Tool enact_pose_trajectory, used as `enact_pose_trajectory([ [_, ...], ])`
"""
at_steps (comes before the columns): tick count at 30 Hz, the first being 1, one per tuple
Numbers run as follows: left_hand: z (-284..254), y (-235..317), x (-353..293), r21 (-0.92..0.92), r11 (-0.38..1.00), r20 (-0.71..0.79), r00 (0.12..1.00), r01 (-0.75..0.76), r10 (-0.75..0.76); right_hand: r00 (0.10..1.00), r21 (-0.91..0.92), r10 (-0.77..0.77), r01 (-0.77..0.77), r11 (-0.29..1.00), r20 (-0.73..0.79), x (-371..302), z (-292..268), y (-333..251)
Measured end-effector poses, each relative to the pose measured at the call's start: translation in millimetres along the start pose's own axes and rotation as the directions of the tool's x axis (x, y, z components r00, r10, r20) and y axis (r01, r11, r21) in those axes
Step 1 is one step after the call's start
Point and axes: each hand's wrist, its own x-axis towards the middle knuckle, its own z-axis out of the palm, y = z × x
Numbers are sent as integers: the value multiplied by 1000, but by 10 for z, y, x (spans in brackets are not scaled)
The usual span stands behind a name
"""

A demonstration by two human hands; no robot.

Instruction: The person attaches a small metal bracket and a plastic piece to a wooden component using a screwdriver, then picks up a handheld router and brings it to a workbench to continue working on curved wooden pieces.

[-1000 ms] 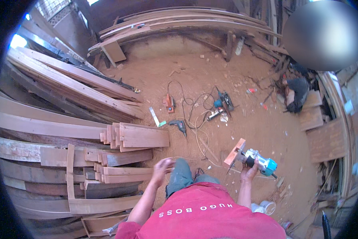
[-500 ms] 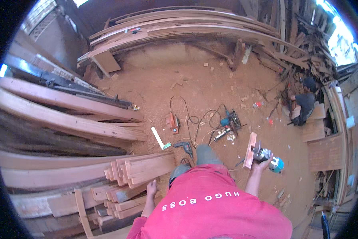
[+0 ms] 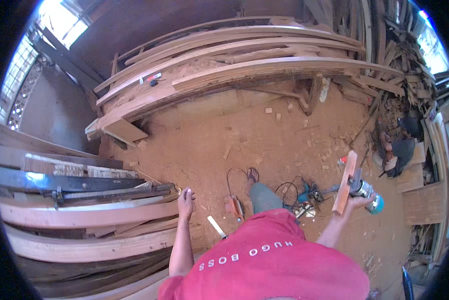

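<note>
At the right, my right hand [image 3: 355, 202] is closed round a hand-held router [image 3: 365, 189] with a metal body and a teal end cap. A straight wooden strip [image 3: 345, 184] stands across the router's base end. My left hand [image 3: 185, 204] is raised at the left, beside the ends of the stacked beams [image 3: 92, 215]. It holds nothing, and its fingers look loosely apart. Below my hands, on the sawdust floor, lie an orange power tool [image 3: 233, 206] and a teal circular saw [image 3: 309, 194] with dark cords. The try square [image 3: 216, 226] is partly hidden by my red shirt.
Ahead stands a long low bench [image 3: 159, 95] loaded with boards. A person [image 3: 400, 152] sits low at the right, near wooden panels [image 3: 427, 204]. Scrap wood [image 3: 392, 65] is heaped at the far right. Wood offcuts [image 3: 268, 110] are scattered over the floor.
I have stepped forward, closer to the bench, and a sandalled foot now shows ahead. My left hand has risen and moved forward. The router has travelled along in my right hand.
</note>
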Motion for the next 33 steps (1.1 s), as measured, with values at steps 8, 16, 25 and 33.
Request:
enact_pose_trajectory([
  [8, 538, 114, 1328, 254, 956, 60, 984, 146, -167, 927, 50, -340, 351, 935, -156, 135, 2353, 383],
  [16, 921, 1142, 4036, 331, 938, -59, 989, -106, 133, -216, -289, -955, 945, -152, -205, -370, 3974, 602],
  [25, 1655, 3186, 8477, 494, 656, 170, 803, -571, 571, -528, -528, -828, 765, -368, -188, -800, 4879, 1683],
  [33, 2125, 4085, 11588, 724, 156, 566, 708, -672, 422, -426, -678, -895, 697, -232, -132, -1626, 6359, 2828],
])
